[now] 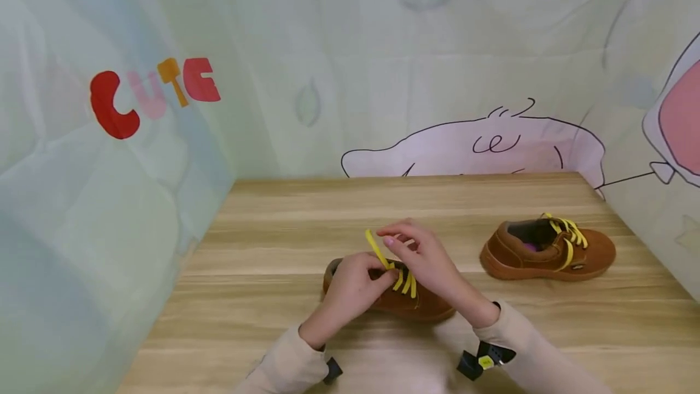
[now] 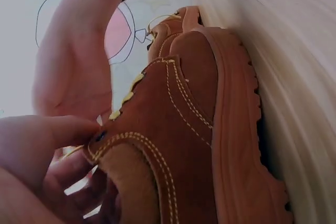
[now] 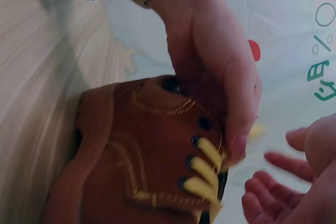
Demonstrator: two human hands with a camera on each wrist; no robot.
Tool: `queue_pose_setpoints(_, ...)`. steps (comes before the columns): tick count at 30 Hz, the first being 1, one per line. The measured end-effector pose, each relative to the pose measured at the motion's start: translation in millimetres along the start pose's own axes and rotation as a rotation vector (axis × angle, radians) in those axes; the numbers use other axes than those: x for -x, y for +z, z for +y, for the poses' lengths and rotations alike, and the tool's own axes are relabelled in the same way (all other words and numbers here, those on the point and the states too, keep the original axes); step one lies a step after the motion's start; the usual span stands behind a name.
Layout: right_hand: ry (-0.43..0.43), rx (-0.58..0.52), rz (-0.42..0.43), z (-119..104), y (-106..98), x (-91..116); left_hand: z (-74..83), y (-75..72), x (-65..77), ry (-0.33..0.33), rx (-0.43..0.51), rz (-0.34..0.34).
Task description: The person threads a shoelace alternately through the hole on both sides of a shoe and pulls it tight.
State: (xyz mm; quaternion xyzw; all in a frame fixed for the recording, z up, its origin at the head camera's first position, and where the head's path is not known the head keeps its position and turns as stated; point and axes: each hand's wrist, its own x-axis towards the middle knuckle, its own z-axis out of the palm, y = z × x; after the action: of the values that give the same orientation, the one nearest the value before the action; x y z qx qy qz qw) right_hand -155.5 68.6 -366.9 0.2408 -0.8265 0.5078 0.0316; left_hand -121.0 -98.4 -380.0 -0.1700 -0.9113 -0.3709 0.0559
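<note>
A brown shoe point(image 1: 423, 307) with yellow stitching stands on the table, toe to the right. My left hand point(image 1: 352, 284) is at its collar, thumb and fingers pinching the yellow shoelace point(image 1: 376, 248) beside the top eyelets. One end of that lace sticks up above the fingers in the head view. Close to this end, my right hand point(image 1: 418, 254) hovers over the laces with loosely bent fingers and nothing between them. In the right wrist view, lace rows point(image 3: 202, 174) run through the lower eyelets, and an upper eyelet point(image 3: 205, 124) shows bare.
A second brown shoe point(image 1: 547, 254) with yellow laces stands at the right of the wooden table point(image 1: 262, 224). Printed cloth walls point(image 1: 306, 29) rise behind and at both sides. A dark wrist device point(image 1: 481, 360) sits at the right sleeve.
</note>
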Motion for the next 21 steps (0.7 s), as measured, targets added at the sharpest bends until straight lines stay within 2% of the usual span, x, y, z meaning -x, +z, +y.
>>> queue_pose_setpoints(2,0.038,0.052,0.009,5,-2,4,0.2,-3.6,3.1,-0.044,0.045,0.035)
queue_pose_setpoints(5,0.045,0.118,-0.053,13,-5,12,1.4,-10.7,4.5,-0.077,0.114,0.052)
queue_pose_setpoints(10,-0.114,0.133,-0.191,16,-7,20,5.3,-23.7,-1.4,-0.143,0.316,0.014)
queue_pose_setpoints(12,-0.165,0.118,-0.208,15,-6,19,7.9,-30.7,-4.3,-0.172,0.459,-0.01)
queue_pose_setpoints(14,-0.175,0.108,-0.223,15,-4,17,11.0,-40.0,-6.8,-0.189,0.597,-0.008)
queue_pose_setpoints(17,-0.118,0.067,-0.267,15,-4,13,14.9,-58.2,-9.2,-0.186,0.762,0.062)
queue_pose_setpoints(19,-0.078,0.052,-0.287,16,-5,11,15.6,-70.2,-10.2,-0.159,0.78,0.13)
queue_pose_setpoints(21,-0.055,0.051,-0.294,16,-6,10,14.6,-78.3,-10.6,-0.126,0.732,0.154)
